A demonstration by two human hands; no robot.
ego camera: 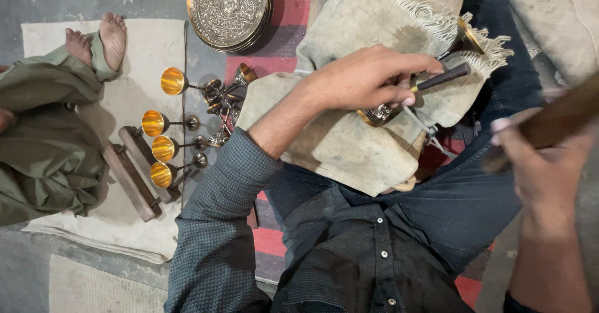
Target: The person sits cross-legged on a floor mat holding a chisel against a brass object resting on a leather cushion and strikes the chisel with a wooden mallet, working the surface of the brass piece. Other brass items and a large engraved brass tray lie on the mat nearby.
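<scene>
Fingers of left hand (368, 79) pinch a dark-handled tool (437, 79) onto a half-hidden goblet (380, 112); right hand (543, 163) grips a blurred wooden mallet (561, 116).

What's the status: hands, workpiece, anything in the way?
Left hand pins an engraved brass goblet and dark-handled chisel on a beige fringed cloth. Right hand grips a brown wooden mallet, raised. Four gold-lined goblets lie apart, nothing blocking.

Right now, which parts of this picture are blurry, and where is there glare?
Head view: the right hand and its wooden mallet are smeared by motion blur; the left hand on the chisel is sharp; bright glare fills the gold goblets.
</scene>
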